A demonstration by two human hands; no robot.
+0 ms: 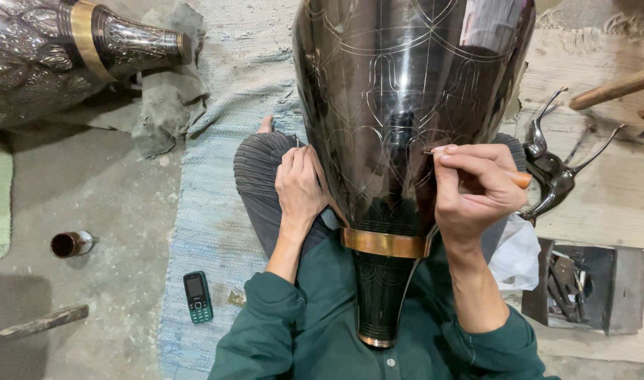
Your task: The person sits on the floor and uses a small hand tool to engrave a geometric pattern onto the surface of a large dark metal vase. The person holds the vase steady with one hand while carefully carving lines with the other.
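Dark polished metal vase (pixel 406 105) lies in the person's lap, centre frame. Left hand (pixel 299 188), at nine o'clock, braces its side, fingers curled. Right hand (pixel 473 186), at three o'clock, pinches an engraving tool (pixel 477 163) against it. Outlines are scribed; filling seemingly remains.

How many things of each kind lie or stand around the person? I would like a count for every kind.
Large metal vases: 2 (dark one in the lap, embossed one at upper left)
Engraving tool: 1
Phone: 1
Small jar: 1
Metal handle piece: 1
Tool box: 1
Total: 7
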